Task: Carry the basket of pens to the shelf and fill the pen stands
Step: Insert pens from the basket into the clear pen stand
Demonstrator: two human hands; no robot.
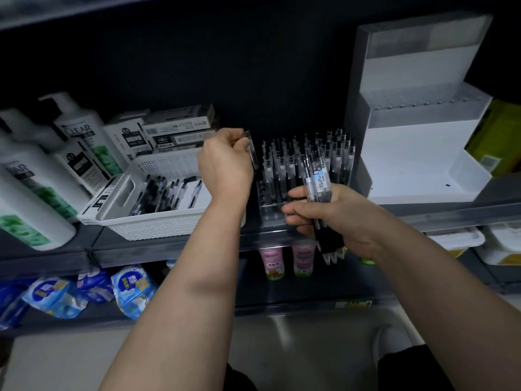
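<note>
A white perforated basket [158, 221] stands on the dark shelf with several black pens [166, 193] lying in it. To its right is a clear pen stand [284, 170] packed with upright pens. My left hand [225, 162] pinches a single clear pen [252, 153] just left of the stand, above its front-left slots. In front of the stand, my right hand [332, 218] grips a bundle of pens [321, 193], tips pointing down.
A white tiered display stand [417, 153] sits right of the pen stand. Shampoo bottles [81, 131] and pen boxes [177, 128] crowd the left. The shelf edge [169, 246] runs in front; bags and small bottles lie on the shelf below.
</note>
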